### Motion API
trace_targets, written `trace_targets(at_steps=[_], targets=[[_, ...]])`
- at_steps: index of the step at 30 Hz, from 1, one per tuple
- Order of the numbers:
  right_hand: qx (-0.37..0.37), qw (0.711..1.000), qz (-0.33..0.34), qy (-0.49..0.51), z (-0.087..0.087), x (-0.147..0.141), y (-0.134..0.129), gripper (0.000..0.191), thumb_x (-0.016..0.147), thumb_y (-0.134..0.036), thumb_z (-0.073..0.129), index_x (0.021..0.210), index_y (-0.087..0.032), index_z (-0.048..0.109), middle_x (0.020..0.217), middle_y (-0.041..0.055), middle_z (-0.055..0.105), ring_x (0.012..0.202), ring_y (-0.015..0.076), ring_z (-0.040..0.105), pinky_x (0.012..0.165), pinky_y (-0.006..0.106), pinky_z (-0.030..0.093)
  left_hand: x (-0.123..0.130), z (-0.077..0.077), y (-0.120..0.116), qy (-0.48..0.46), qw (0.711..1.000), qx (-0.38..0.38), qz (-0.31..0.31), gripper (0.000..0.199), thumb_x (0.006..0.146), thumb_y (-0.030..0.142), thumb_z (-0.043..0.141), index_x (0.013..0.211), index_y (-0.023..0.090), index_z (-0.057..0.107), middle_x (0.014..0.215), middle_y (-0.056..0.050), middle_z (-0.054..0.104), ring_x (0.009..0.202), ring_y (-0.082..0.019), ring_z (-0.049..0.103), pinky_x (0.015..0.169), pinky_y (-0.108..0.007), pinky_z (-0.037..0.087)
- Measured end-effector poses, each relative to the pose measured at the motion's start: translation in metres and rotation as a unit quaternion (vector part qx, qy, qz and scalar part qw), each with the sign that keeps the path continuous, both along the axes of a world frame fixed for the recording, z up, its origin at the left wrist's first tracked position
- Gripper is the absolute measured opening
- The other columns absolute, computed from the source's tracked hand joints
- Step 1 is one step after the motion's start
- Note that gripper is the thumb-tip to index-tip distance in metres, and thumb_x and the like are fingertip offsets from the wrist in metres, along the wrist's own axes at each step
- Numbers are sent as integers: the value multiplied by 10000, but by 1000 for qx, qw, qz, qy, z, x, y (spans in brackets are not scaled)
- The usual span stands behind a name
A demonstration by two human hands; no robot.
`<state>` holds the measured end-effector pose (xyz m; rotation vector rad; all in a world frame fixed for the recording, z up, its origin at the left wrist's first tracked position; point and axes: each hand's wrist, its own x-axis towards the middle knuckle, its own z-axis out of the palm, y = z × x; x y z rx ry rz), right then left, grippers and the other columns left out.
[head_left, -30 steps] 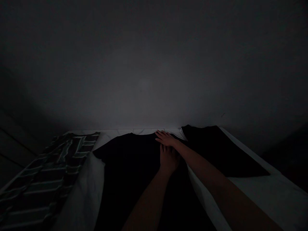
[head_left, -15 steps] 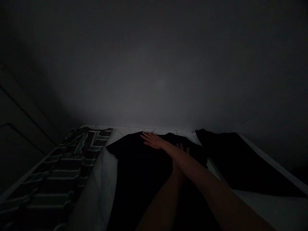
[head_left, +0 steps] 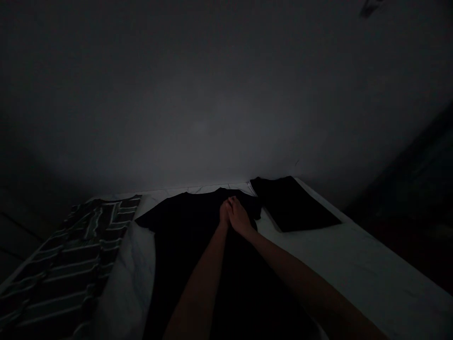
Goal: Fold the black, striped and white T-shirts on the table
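Room was super dark, white bed [head_left: 354,264] under a black shirt [head_left: 198,236], and I had my left hand [head_left: 224,213] and right hand [head_left: 239,218] pressed together on it, grip honestly unreadable.

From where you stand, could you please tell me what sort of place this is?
Probably a dim bedroom: a white-sheeted bed against a bare wall, with a black shirt and striped shirt laid flat on it.

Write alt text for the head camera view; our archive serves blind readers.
In very dim light, a person's left hand and right hand rest side by side near the collar of a black T-shirt spread flat on a white surface. A striped garment lies to its left and a folded black garment to its right, below a bare wall.
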<state>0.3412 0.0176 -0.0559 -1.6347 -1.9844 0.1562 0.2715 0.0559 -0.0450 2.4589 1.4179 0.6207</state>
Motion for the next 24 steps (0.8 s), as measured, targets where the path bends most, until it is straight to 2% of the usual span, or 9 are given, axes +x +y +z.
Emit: trace_targets(at_steps=[3, 7, 10, 12, 14, 16, 18, 20, 24], targets=[[-49, 998, -5, -48, -8, 17, -45, 630, 1036, -456, 263, 1495, -50, 406, 1550, 241, 369, 1442, 336, 355, 1156, 522, 325, -14, 7, -16, 32, 999, -18, -9, 540, 917, 73, 378, 1437, 156, 496, 1426, -145, 569, 1306, -239, 550, 1107, -395, 434], [-65, 973, 144, -167, -16, 43, -97, 678, 976, -475, 473, 1542, -126, 344, 1607, 204, 248, 1482, 359, 245, 1170, 575, 273, -51, 3, -60, 78, 996, -41, -26, 531, 913, 158, 522, 1436, 83, 474, 1527, -184, 438, 1445, -318, 366, 1195, -488, 295], [-81, 931, 277, -222, -16, 67, -132, 593, 960, -234, 477, 1540, -245, 359, 1609, 124, 291, 1481, 297, 273, 1179, 559, 268, -96, -5, -109, 120, 990, -37, -64, 555, 951, 286, 534, 1472, 126, 432, 1583, -158, 346, 1485, -322, 278, 1210, -533, 236], [-89, 907, 349, -219, -9, 80, -157, 671, 916, -133, 485, 1548, -299, 331, 1620, 87, 278, 1483, 271, 272, 1188, 544, 258, -128, -8, -149, 146, 984, -24, -100, 572, 976, 346, 502, 1507, 173, 381, 1607, -141, 301, 1499, -312, 245, 1205, -555, 235], [-88, 889, 408, -190, 3, 92, -184, 731, 900, -194, 563, 1563, -321, 284, 1644, 80, 206, 1499, 288, 216, 1197, 567, 214, -155, -7, -191, 157, 979, -10, -132, 583, 986, 352, 485, 1535, 234, 328, 1624, -116, 272, 1510, -292, 219, 1201, -562, 245], [-95, 875, 448, -155, 15, 101, -209, 743, 902, -330, 621, 1562, -333, 280, 1652, 82, 168, 1506, 307, 183, 1197, 588, 178, -177, -3, -233, 159, 975, 0, -155, 597, 991, 319, 476, 1553, 288, 277, 1634, -87, 256, 1518, -267, 198, 1204, -558, 244], [-102, 874, 457, -131, 22, 109, -229, 709, 910, -415, 628, 1546, -344, 321, 1643, 78, 208, 1500, 299, 208, 1199, 574, 184, -193, 0, -271, 164, 974, 5, -156, 624, 991, 314, 475, 1565, 315, 231, 1640, -69, 248, 1519, -256, 203, 1206, -563, 236], [-89, 887, 438, -116, 22, 116, -244, 671, 922, -413, 623, 1533, -332, 358, 1615, 77, 297, 1484, 272, 271, 1201, 527, 228, -207, -1, -302, 170, 977, 11, -131, 650, 985, 357, 485, 1571, 313, 208, 1641, -74, 247, 1510, -266, 231, 1200, -577, 237], [0, 933, 349, -88, 8, 129, -266, 539, 941, -306, 592, 1468, -275, 483, 1469, 90, 534, 1372, 230, 476, 1124, 453, 413, -237, -9, -340, 137, 989, 40, -22, 647, 949, 414, 525, 1543, 270, 312, 1622, -125, 282, 1473, -320, 306, 1153, -577, 330]])
